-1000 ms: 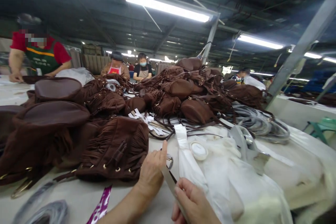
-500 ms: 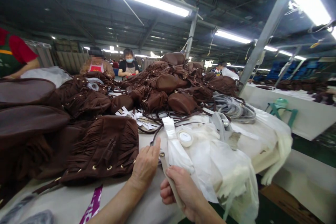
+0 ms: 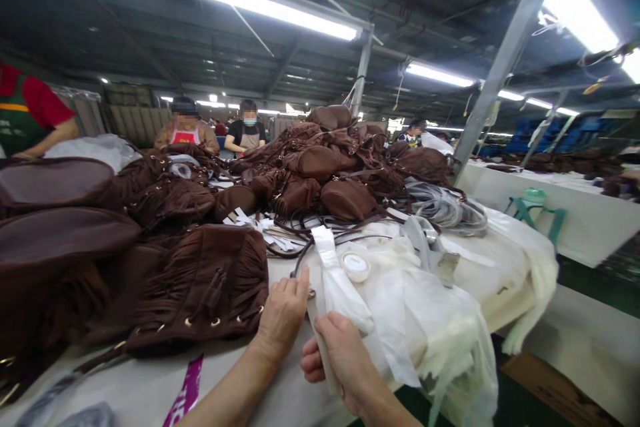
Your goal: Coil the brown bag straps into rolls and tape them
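Observation:
My left hand [image 3: 281,315] is closed at the near edge of the worktable [image 3: 150,380], its fingers pinching the top of a narrow pale strip [image 3: 316,327] by a small metal ring. My right hand [image 3: 345,360] is wrapped round the lower part of the same strip. Just left of my left hand lies a brown fringed suede bag [image 3: 210,287] with gold eyelets. To the right lies a heap of white fabric [image 3: 410,307] with a roll of white tape [image 3: 355,266] on it.
Many more brown fringed bags [image 3: 320,167] are piled across the table, with white paper tags [image 3: 265,230] and grey coiled straps [image 3: 445,207]. Three people work at the far side. A metal post [image 3: 495,67] and a green stool [image 3: 535,207] stand to the right.
The view swung right, then steadied. My right hand slid up the strip toward my left hand, which stays pinched at the strip's top end.

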A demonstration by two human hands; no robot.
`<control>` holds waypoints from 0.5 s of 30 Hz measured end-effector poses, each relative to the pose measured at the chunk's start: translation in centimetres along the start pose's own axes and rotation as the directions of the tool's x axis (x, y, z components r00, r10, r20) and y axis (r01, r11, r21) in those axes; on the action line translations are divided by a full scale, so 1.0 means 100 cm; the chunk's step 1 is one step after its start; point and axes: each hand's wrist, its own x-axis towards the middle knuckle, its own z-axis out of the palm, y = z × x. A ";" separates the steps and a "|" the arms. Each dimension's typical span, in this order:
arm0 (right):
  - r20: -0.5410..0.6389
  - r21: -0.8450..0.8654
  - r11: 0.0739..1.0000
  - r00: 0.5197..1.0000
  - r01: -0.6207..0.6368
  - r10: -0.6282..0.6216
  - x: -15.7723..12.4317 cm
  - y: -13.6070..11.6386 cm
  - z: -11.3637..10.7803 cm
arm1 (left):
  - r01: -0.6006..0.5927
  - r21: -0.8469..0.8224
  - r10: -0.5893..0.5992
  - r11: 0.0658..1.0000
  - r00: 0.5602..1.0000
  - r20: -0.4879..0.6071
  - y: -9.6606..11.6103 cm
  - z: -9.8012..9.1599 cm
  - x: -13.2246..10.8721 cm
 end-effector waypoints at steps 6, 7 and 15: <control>-0.031 0.014 0.995 0.995 0.094 -0.094 0.009 -0.001 0.008 | -0.018 0.016 0.017 1.000 1.000 0.022 0.002 0.005 -0.002; -0.039 0.000 0.994 0.994 0.106 -0.106 0.013 0.000 0.008 | -0.022 0.002 0.022 1.000 0.999 0.028 0.002 0.005 -0.002; 0.016 0.313 0.948 0.998 0.060 -0.068 0.033 0.007 0.009 | -0.021 -0.166 0.029 0.986 0.999 0.043 0.001 -0.010 -0.005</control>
